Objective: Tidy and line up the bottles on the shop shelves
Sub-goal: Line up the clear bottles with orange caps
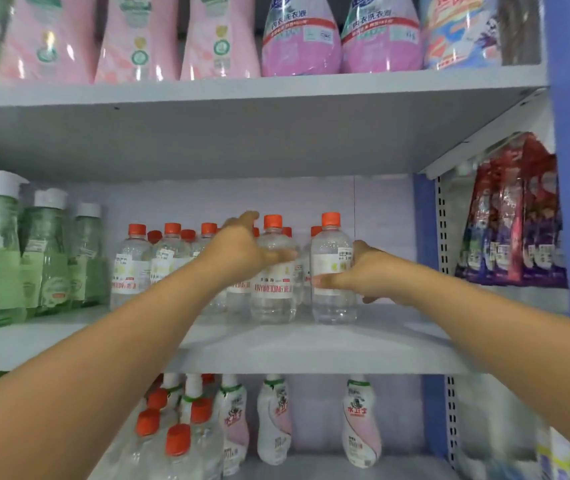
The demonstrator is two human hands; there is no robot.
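Bottles (pixel 273 271), (pixel 332 271) gripped one per hand, left hand (pixel 242 249), right hand (pixel 366 275), fingers curled around each; crowded neighbours just beside left fingers, likely toppled by any sideways nudge.

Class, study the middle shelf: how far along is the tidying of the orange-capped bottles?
Done: the clear orange-capped bottles at left stand upright in rows. In hand: the left hand grips one front bottle, and the right hand grips the rightmost bottle. Left: these two stand forward of the rest, with a gap between them.
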